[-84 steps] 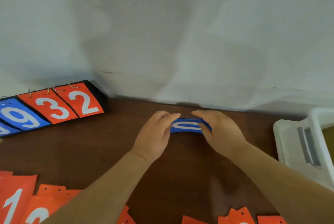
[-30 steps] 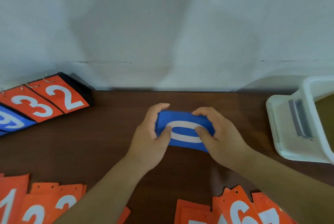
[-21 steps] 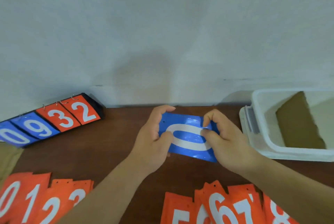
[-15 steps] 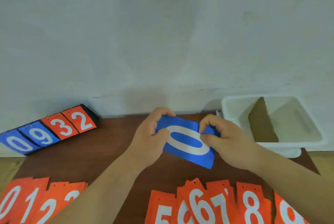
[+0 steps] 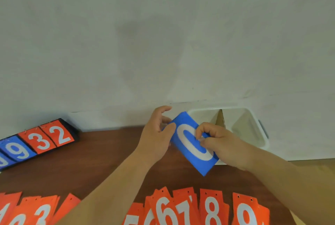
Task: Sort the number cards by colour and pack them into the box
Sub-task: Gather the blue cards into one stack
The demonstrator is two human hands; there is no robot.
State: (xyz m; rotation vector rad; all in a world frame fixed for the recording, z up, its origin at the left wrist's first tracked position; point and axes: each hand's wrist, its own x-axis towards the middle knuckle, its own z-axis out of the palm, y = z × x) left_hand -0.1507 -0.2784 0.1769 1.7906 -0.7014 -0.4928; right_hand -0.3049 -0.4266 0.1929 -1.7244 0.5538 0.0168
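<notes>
the right hand [image 5: 223, 147] has a closed grip on a blue card [image 5: 190, 145] printed with a white zero. its thumb and forefinger pinch the card's face at the right edge, and the other fingers are hidden behind. the left hand [image 5: 155, 139] grips the opposite edge, thumb pressed on the front and forefinger raised and curled clear of the card. whether more cards lie behind the front one cannot be told. the card hangs in the air between both hands, turned diagonally from upper left to lower right. it is above the dark brown surface [image 5: 101, 161] and in front of the near left corner of a white box [image 5: 243, 126]. both bare forearms reach in from the bottom edge, converging. the box stands at the back right, split by a brown divider [image 5: 220, 117]. orange cards [image 5: 211, 208] with white numbers lie fanned along the near edge. a flip scoreboard [image 5: 54, 136] showing 9, 3, 2 sits far left.
</notes>
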